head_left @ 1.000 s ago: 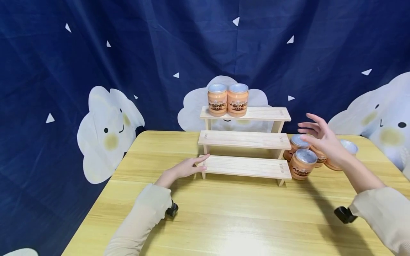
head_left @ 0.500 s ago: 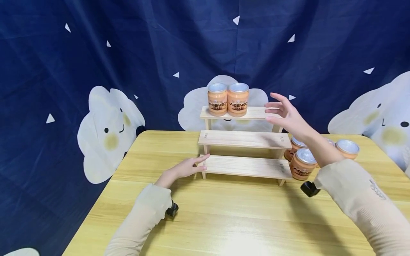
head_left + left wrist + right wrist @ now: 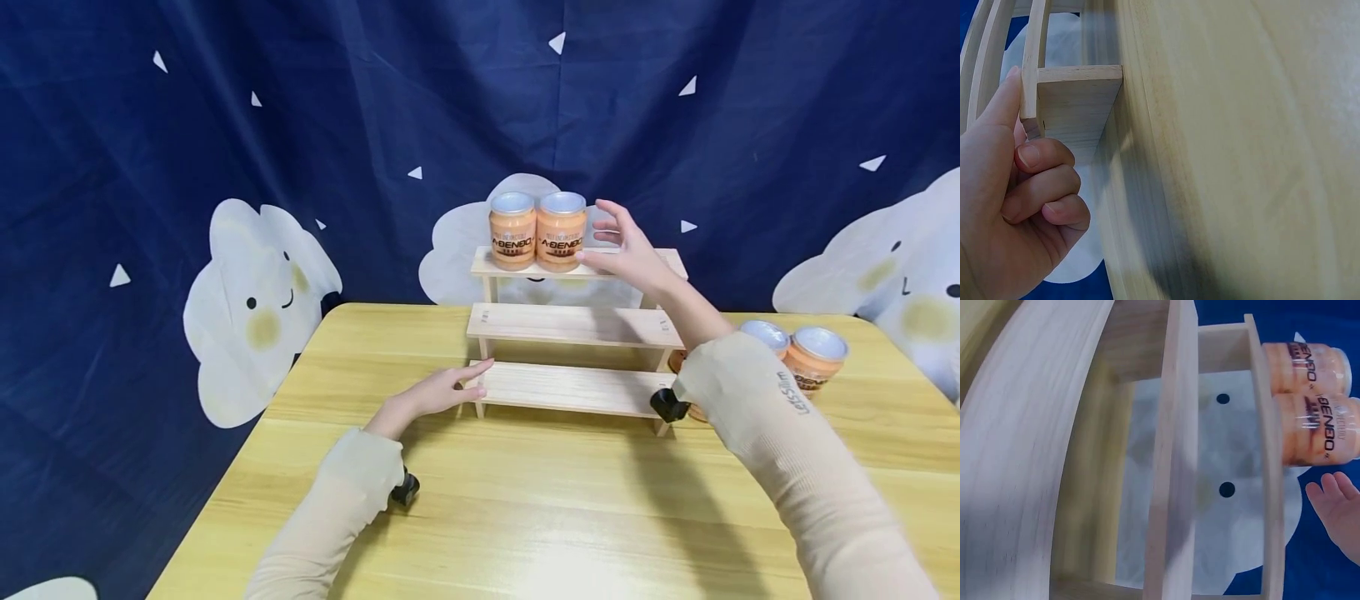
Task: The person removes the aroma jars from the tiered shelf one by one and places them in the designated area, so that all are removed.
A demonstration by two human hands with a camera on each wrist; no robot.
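A three-tier wooden display rack (image 3: 570, 325) stands on the table. Two orange jars with silvery lids, the left jar (image 3: 513, 235) and the right jar (image 3: 560, 237), sit side by side on its top tier. My left hand (image 3: 442, 393) pinches the left end of the lowest shelf board (image 3: 1033, 94) between thumb and curled fingers. My right hand (image 3: 633, 257) is raised over the top tier just right of the right jar, fingers spread and holding nothing. In the right wrist view a small gap separates the right hand (image 3: 1340, 509) from the nearer jar (image 3: 1319, 430).
More orange jars (image 3: 813, 362) stand on the table right of the rack, partly hidden by the right sleeve (image 3: 757, 408). A dark blue curtain (image 3: 420, 100) with cloud faces hangs behind the table (image 3: 480, 500).
My right hand has moved left from above the table jars to beside the right jar on the top tier. My left hand keeps its place on the lowest shelf.
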